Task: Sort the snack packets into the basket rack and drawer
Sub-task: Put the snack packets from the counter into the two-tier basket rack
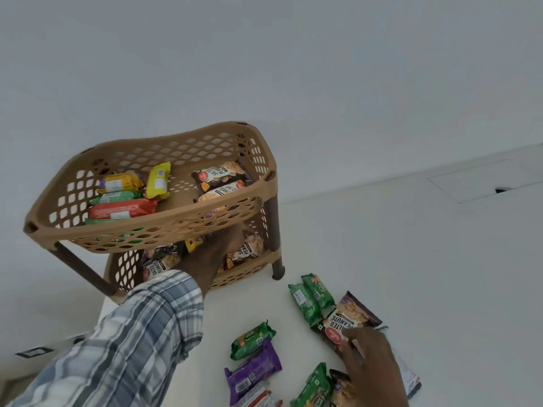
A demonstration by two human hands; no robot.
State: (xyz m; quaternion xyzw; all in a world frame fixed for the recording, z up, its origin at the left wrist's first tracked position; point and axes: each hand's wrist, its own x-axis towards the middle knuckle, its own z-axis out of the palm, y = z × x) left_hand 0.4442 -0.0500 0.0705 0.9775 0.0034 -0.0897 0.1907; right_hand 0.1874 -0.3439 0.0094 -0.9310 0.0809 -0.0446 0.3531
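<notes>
The sorting looks roughly half done. The upper tier (152, 227) of the tan basket rack (266, 257) already holds biscuit packets on its left side and salted-peanut packets (220, 177) on its right, and the lower tier (244, 276) has more peanut packets in it. The left hand (211, 257) reaches into that lower tier among the packets; its fingers are hidden behind the tier above, so whether it grips anything cannot be told. The right hand (373, 359) lies with fingers spread on a peanut packet (349, 318) on the white bench (411, 259), apparently about to take it. Still unsorted on the bench are two green packets (311, 295) beside it, another green one (252, 339) touching a purple packet (252, 371) nearer the camera, and a few more at the lower edge. No drawer is in view. The bench stands against a plain pale wall (264, 54), the rack close to it.
</notes>
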